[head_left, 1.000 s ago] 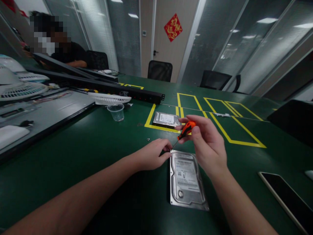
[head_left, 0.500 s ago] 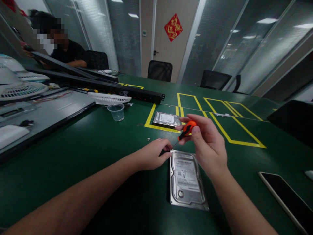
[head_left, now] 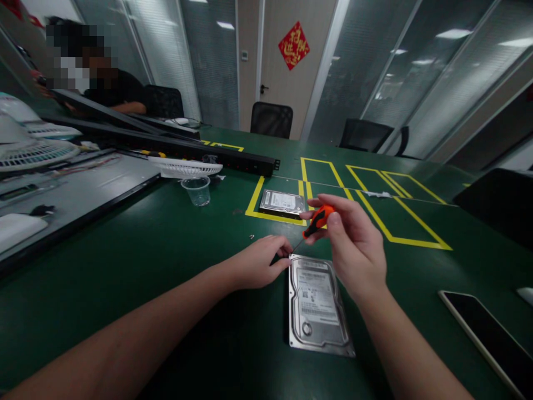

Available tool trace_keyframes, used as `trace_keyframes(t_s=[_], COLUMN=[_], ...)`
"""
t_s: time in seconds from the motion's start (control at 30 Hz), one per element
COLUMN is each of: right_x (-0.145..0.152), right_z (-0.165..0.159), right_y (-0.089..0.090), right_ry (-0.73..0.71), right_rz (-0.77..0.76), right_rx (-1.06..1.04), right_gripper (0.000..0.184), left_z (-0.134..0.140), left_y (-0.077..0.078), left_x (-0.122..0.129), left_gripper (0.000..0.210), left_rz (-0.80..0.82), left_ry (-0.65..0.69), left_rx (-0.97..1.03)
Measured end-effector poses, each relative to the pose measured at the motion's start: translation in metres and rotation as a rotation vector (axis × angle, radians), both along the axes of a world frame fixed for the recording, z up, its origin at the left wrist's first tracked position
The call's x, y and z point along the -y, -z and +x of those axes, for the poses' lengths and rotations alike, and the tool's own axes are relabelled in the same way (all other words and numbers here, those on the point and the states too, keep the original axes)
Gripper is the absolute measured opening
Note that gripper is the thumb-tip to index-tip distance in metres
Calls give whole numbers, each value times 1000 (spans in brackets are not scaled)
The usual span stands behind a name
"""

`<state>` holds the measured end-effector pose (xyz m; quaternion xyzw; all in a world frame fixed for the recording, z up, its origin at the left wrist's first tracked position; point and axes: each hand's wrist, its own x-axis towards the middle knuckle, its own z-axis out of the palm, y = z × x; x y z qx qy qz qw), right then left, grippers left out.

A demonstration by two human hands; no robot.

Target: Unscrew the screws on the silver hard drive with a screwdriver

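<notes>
A silver hard drive (head_left: 318, 305) with a white label lies flat on the green table below my hands. My right hand (head_left: 353, 244) grips an orange and black screwdriver (head_left: 317, 221) by its handle. Its thin shaft slants down and left to the drive's far left corner. My left hand (head_left: 266, 261) is at that same corner, thumb and fingers curled together beside the screwdriver's tip. Whatever those fingers pinch is hidden. One or more tiny metal pieces (head_left: 251, 236), perhaps screws, lie just beyond my left hand.
A second hard drive (head_left: 282, 203) rests inside a yellow taped frame. Left of it stand a clear plastic cup (head_left: 197, 191), a white slotted part (head_left: 185, 166) and a long black bar (head_left: 233, 161). A phone (head_left: 487, 333) lies at right. Another person (head_left: 125, 91) sits far left.
</notes>
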<state>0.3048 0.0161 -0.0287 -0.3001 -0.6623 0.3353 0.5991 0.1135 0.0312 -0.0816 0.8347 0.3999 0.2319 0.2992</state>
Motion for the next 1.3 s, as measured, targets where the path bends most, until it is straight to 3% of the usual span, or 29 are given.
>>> trace_keyframes(t_s=[0.27, 0.37, 0.63, 0.93, 1.17, 1.3], right_x=[2, 2, 1, 5, 2, 3], right_z=[-2, -3, 2, -5, 1, 1], right_y=[-2, -3, 0, -5, 0, -2], right_ry=[50, 68, -27, 150, 18, 50], right_rz=[8, 14, -25, 42, 9, 4], right_rx=[7, -26, -18, -5, -11, 12], right_gripper=[17, 22, 25, 18, 24, 21], left_z=[1, 1, 0, 0, 0, 0], left_y=[-1, -1, 1, 0, 1, 0], left_x=[1, 1, 1, 1, 1, 1], left_gripper=[14, 14, 14, 14, 14, 14], left_rz=[-4, -3, 7, -2, 6, -4], left_ry=[-2, -5, -5, -4, -2, -3], left_rx=[-4, 3, -5, -7, -5, -3])
